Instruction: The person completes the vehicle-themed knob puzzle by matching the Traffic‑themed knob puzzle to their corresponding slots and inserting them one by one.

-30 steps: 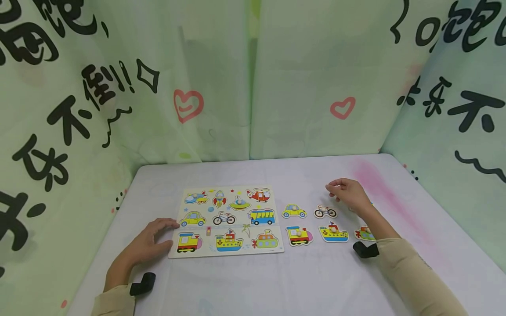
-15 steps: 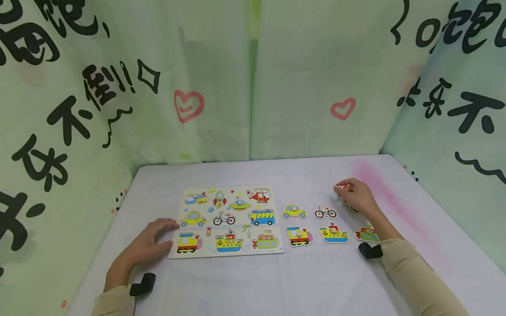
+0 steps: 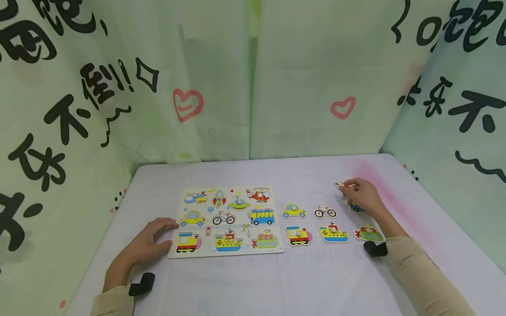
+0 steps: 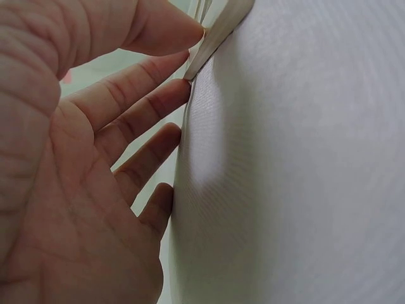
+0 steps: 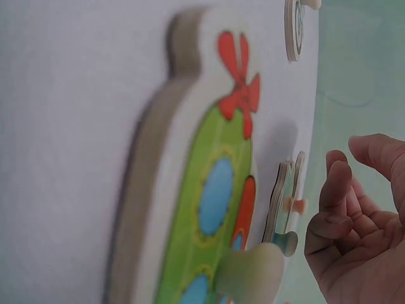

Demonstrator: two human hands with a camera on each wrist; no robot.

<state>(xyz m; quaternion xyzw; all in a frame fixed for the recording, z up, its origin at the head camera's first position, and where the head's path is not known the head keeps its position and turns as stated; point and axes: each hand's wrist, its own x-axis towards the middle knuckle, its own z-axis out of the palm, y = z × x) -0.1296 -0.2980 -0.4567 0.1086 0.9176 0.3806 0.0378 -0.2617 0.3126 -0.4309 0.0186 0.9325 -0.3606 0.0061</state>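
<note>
My left hand rests at the left edge of a vehicle puzzle board. Its thumb and forefinger touch that edge, and the left wrist view shows the fingers spread and fairly straight beside the board's rim. My right hand hovers over a red helicopter puzzle piece, which it partly covers. In the right wrist view the right hand has loosely bent fingers, with a gap between them and the knobbed pieces. Below the hand lies a partly hidden bus piece.
Right of the board lie a car piece, a bicycle piece, a train piece, a boat piece and a submarine piece. A white cloth covers the table, with printed curtains around it.
The right hand has shifted a little to the right, so more of the helicopter piece and the bus piece shows. The left hand and the board stay where they were.
</note>
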